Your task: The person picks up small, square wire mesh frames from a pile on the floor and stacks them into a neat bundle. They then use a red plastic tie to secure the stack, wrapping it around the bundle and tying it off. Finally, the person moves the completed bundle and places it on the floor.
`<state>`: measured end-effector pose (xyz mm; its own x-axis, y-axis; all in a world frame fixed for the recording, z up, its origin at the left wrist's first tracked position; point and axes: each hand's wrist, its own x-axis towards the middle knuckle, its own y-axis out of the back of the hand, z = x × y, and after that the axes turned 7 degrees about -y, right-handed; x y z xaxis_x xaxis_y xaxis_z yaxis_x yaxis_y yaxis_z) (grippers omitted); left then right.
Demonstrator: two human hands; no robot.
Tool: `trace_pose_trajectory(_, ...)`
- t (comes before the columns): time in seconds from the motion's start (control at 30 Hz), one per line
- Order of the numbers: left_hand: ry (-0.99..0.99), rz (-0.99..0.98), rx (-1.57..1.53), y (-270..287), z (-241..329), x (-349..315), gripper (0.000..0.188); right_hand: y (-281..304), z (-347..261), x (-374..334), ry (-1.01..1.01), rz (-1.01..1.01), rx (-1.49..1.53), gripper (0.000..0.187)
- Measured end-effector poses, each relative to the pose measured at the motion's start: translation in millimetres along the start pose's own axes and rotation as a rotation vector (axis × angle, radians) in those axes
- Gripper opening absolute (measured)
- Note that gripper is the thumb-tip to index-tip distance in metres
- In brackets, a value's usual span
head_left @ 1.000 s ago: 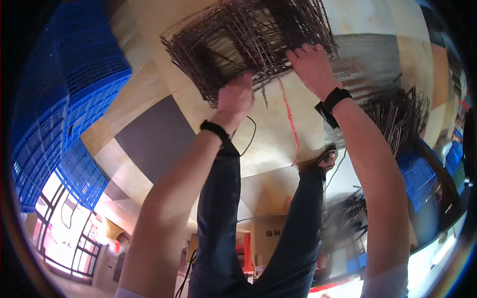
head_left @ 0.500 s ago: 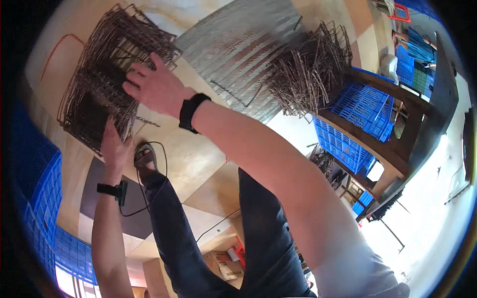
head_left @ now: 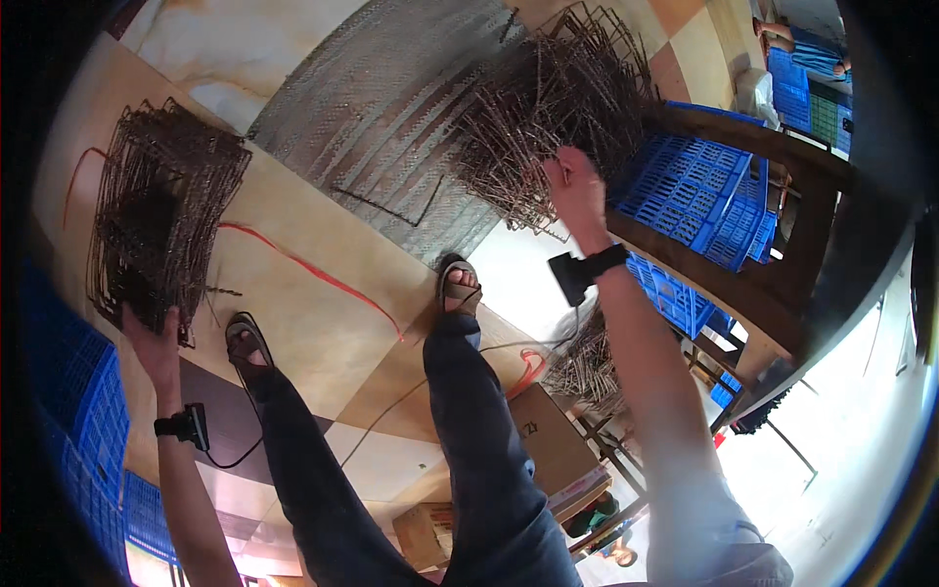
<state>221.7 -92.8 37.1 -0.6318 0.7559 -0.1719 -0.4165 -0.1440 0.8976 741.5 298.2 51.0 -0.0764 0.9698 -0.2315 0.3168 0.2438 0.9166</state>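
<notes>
A stack of bent, ribbed steel rod frames [head_left: 166, 210], brown and nested together, stands on the floor at the left. My left hand [head_left: 155, 347] grips its near end, with thumb and forefinger apart on the edge and the other fingers hidden. At upper centre-right lies a tangled heap of similar bent steel rods [head_left: 518, 147]. My right hand [head_left: 582, 201] is at the heap's near right side. Its fingers are curled in against the rods, and what they hold is hard to make out. Both wrists wear black straps with small devices.
A grey ribbed metal sheet [head_left: 342, 108] lies under the heap, with one bent rod on it. Blue crates [head_left: 685, 201] sit within a wooden frame [head_left: 714, 269] at right; more blue crates [head_left: 83, 421] stand left. A red strip [head_left: 313, 274] crosses the floor. Cardboard boxes [head_left: 553, 440] lie below.
My right hand has left the left stack and swung right to the rod heap. My left hand stays at the stack's near end. The view has shifted, and both feet now show.
</notes>
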Motion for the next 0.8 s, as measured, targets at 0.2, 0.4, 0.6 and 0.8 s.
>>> trace_pose_trajectory(0.2,-0.406,0.105,0.018,-36.4,107.3,-2.6,0.057,18.2,81.2,59.6,0.28,-0.226,-0.28,0.063)
trace_pose_trajectory(0.4,-0.549,-0.051,-0.319,-137.0,270.0,29.2,0.053,18.6,102.7,81.7,0.153,-0.422,-0.291,0.05)
trace_pose_trajectory(0.6,-0.533,-0.083,-0.331,-172.6,393.4,101.0,0.058,50.6,119.4,68.6,0.076,-0.204,0.095,0.028)
trace_pose_trajectory(0.8,-0.421,-0.451,-0.638,-201.6,477.6,144.9,0.087,47.0,126.7,37.8,0.19,-0.299,-0.158,0.036)
